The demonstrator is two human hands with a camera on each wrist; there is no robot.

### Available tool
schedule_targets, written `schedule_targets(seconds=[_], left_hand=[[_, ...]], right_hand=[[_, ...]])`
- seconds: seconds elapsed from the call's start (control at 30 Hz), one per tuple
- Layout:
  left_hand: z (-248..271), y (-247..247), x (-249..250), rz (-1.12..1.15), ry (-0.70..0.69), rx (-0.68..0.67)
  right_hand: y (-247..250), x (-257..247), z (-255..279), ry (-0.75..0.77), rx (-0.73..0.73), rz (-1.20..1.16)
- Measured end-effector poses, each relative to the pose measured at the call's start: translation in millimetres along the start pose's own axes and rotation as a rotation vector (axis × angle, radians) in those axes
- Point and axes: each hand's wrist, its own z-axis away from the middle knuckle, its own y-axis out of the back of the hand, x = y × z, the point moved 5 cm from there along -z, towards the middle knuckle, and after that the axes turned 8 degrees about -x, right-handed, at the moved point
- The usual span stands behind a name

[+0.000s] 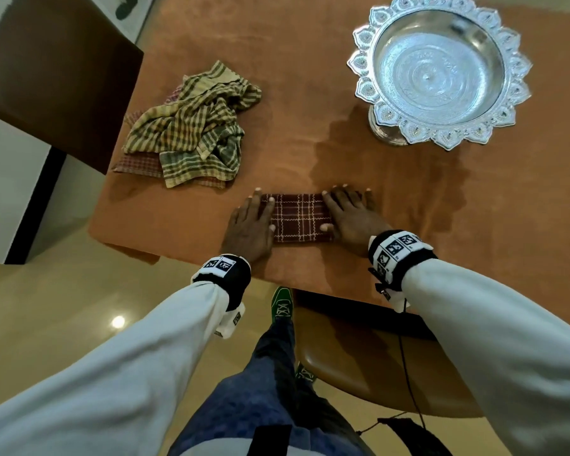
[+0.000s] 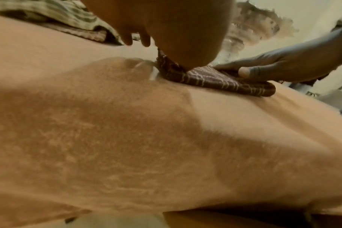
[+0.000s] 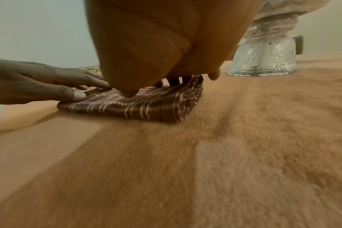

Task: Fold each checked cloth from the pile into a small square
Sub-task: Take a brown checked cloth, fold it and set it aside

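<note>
Both hands, left hand and right hand, press flat, gripping nothing, on the folded maroon checked cloth (thick layers); lift unevenly and it may spring open.

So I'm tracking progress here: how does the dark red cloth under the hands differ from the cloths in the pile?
The dark red cloth lies folded flat in a neat rectangle; the pile is crumpled and unfolded. The red cloth is maroon with thin white lines; the pile's top cloths are olive and cream. The left hand and right hand press on the red cloth; nothing touches the pile. Both are checked and lie on the orange table.
</note>
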Motion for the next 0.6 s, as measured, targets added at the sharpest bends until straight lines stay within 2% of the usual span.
schedule_targets(seconds=[0.13, 0.2, 0.27, 0.33, 0.4, 0.47, 0.53, 0.6], left_hand=[[-5, 21, -1, 0.48, 0.32, 0.02], [-16, 26, 4, 0.532, 0.422, -0.061], [-29, 30, 7, 0.48, 0.489, -0.152], [-45, 38, 8, 0.427, 0.462, -0.24], [-62, 50, 9, 0.391, 0.392, -0.255], [-77, 65, 12, 0.363, 0.311, -0.183], [-89, 80, 21, 0.303, 0.2, -0.046], [-87, 87, 34, 0.176, 0.023, 0.038]], right_hand=[[26, 6, -3, -0.086, 0.1, -0.127], [31, 12, -5, -0.151, 0.105, -0.177], [34, 15, -4, -0.189, 0.083, -0.288], [38, 19, 0, -0.224, 0.045, -0.406], [38, 23, 5, -0.265, 0.008, -0.513], [36, 22, 10, -0.301, -0.081, -0.6], [27, 15, 18, -0.326, -0.188, -0.754], [13, 0, 29, -0.337, -0.284, -0.986]])
